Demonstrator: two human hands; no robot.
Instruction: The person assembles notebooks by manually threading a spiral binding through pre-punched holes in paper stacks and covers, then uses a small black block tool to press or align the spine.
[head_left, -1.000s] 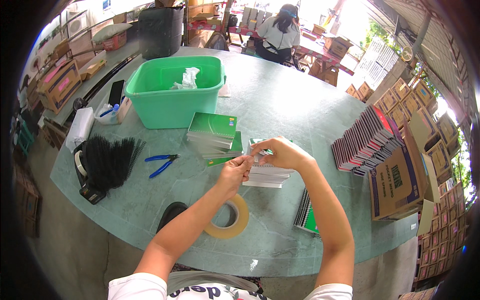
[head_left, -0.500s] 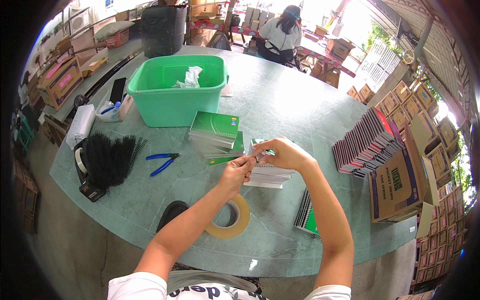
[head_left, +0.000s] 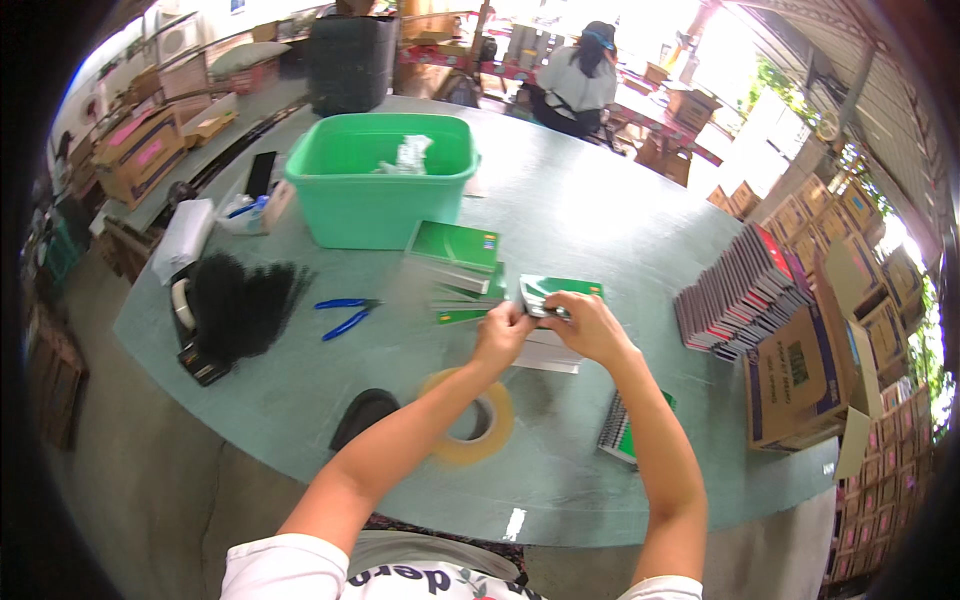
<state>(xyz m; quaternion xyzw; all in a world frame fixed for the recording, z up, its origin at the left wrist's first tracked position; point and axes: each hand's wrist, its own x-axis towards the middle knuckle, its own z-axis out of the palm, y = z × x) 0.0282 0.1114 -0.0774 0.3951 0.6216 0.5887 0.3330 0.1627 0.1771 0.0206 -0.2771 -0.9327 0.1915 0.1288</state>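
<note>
My left hand and my right hand meet fingertip to fingertip over a stack of green-covered notepads. The fingers of both are pinched together. Something small and dark shows between them, too blurred to name. Left of my hands, another stack of green notepads stands unevenly piled. Near my right forearm lies a spiral-bound green notebook. A roll of clear yellowish tape rests flat beside my left forearm, which partly covers it.
A green tub with crumpled white material stands behind the stacks. Blue-handled cutters and a heap of black plastic coils lie to the left. Red-and-black notebooks and an open carton occupy the right. A person sits beyond.
The whole view has shifted, with the table's things now a little farther right. My hands stay together over the stack, and my right hand's fingers have turned lower.
</note>
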